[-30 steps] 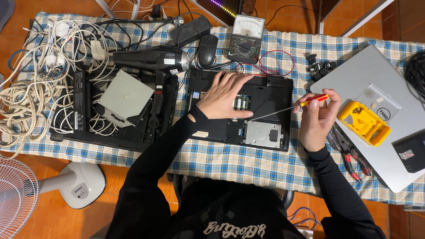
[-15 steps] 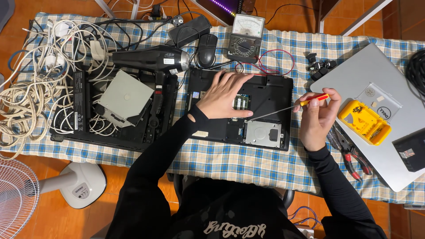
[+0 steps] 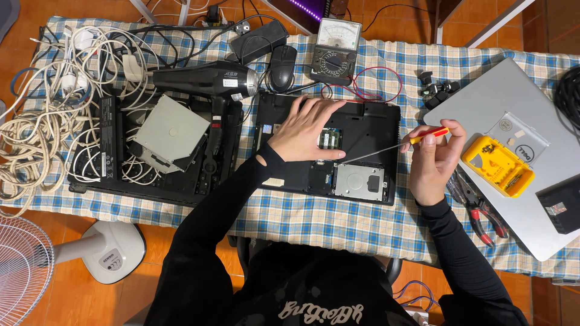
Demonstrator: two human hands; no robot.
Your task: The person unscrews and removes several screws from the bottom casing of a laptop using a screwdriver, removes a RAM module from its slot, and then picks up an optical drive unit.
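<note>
- So there's an opened black laptop base (image 3: 362, 130) lying bottom-up in the middle of a checked tablecloth (image 3: 314, 217), with its silver drive (image 3: 359, 181) showing near the front edge.
- Left hand (image 3: 305, 130) is flat on the laptop base, fingers spread apart, palm down, fingertips next to the little memory slot (image 3: 330, 139). Not gripping anything.
- Right hand (image 3: 435, 158) is closed around a screwdriver (image 3: 393, 147) with a red and yellow handle; the thin shaft angles down-left and its tip sits on the base just above the silver drive.
- Right of that hand: red-handled pliers (image 3: 480, 211) on the cloth, and a yellow bit case (image 3: 497, 166) sitting on a closed silver laptop (image 3: 513, 108).
- Behind the base there's an analog multimeter (image 3: 336, 51) with red leads, plus a black mouse (image 3: 282, 66).
- Left side is messier: a black hair dryer (image 3: 208, 81) lying over another stripped laptop chassis (image 3: 96, 151), with a silver optical drive (image 3: 171, 134) on it and a big tangle of white cables (image 3: 36, 121).
- A white fan base (image 3: 112, 253) stands on the orange floor.
</note>
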